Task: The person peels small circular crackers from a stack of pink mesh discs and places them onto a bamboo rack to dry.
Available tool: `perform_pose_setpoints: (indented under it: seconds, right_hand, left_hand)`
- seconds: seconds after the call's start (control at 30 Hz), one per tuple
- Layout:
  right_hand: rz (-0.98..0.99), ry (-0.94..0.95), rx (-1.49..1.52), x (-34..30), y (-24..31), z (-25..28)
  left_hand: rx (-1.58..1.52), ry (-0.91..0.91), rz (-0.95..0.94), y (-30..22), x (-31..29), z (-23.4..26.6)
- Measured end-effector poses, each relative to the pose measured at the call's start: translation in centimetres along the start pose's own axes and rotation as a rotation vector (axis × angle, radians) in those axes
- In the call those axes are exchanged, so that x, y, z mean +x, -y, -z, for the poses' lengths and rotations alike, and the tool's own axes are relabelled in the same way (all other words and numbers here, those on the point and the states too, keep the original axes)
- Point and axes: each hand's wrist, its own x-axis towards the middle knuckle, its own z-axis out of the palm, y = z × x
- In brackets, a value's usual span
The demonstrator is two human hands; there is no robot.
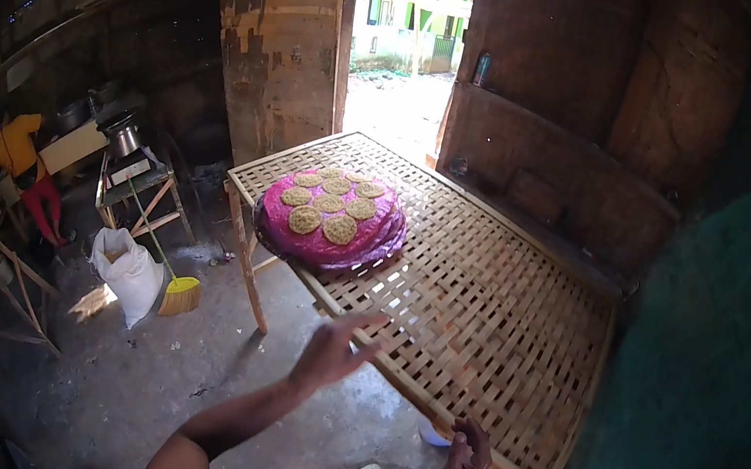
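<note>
A woven bamboo rack (489, 321) on wooden legs stretches in front of me. On its far left part lies a stack of bright pink sheets (296, 240), partly over the near edge, with several flat round tan cakes (339, 229) spread on top. My left hand (337, 351) is slightly blurred at the rack's near edge, below the stack, its fingers stretched apart and holding nothing. At the near right corner my right hand (465, 465) has its fingers curled over the wooden edge of the rack.
A white sack (128, 274) and a yellow broom (180, 295) stand on the concrete floor at left. Behind them, a metal pot (123, 139) sits on a small wooden stand. An open doorway (398, 91) lies beyond the rack; a green sheet (710, 356) covers the right side.
</note>
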Motion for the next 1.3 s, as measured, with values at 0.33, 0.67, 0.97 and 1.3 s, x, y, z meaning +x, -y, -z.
perform_pose_setpoints:
  seconds: [0.33, 0.67, 0.97, 1.3]
  right_hand:
    - [0.045, 0.229, -0.222, 10.0, -3.1, -3.0]
    - [-0.23, 0.096, -0.247, 12.1, -4.1, -4.8]
    - [-0.178, 0.055, -0.295, 14.7, -4.2, -7.8]
    - [-0.137, 0.034, -0.335, 19.5, -5.6, -7.0]
  left_hand:
    - [0.657, -0.122, -0.097, 14.8, 13.6, -4.7]
    - [0.709, 0.162, -0.1, 19.1, 19.5, -7.8]
    - [0.63, 0.371, -0.194, 19.4, 20.1, -3.6]
    - [0.172, 0.195, -0.235, 10.9, 23.6, -5.4]
